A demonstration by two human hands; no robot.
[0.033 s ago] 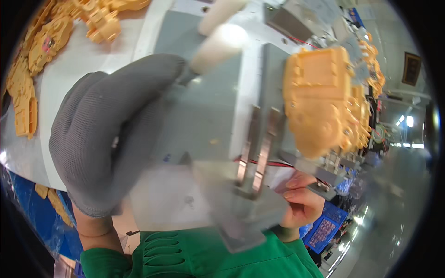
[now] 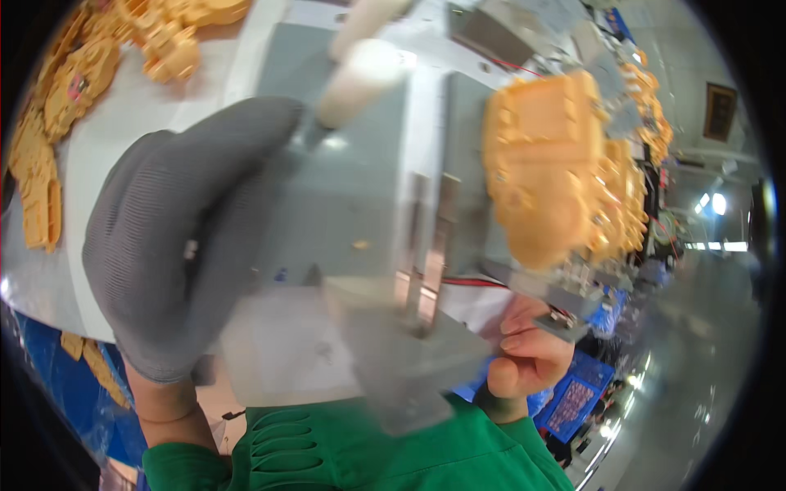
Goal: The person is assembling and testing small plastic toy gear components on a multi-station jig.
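Observation:
My left hand (image 2: 176, 245), in a grey knitted glove, is curled closed over the left of the grey work plate (image 2: 344, 204). A small bright spot shows in the gap between its fingers; what it holds is hidden. Close to its fingertips is the dark tip of a blurred pale rod (image 2: 352, 86). My bare right hand (image 2: 532, 352) is closed, fingers bent toward the thumb, beside a blurred grey bracket (image 2: 413, 360) with two shiny metal strips (image 2: 434, 262). I cannot make out what is between its fingers. Beyond it stands a yellow-orange plastic housing (image 2: 540, 164).
More yellow-orange plastic parts (image 2: 78, 90) lie along the left side of the white table (image 2: 123, 106). A grey block (image 2: 499, 37) sits at the back, with a thin red wire. Blue trays (image 2: 573, 397) stand at the lower right, and blue plastic (image 2: 49, 360) at the lower left.
The plate, the bracket and the yellow-orange housing appear slightly farther left in view. My right thumb shows more clearly beside the bracket; my left hand stays curled.

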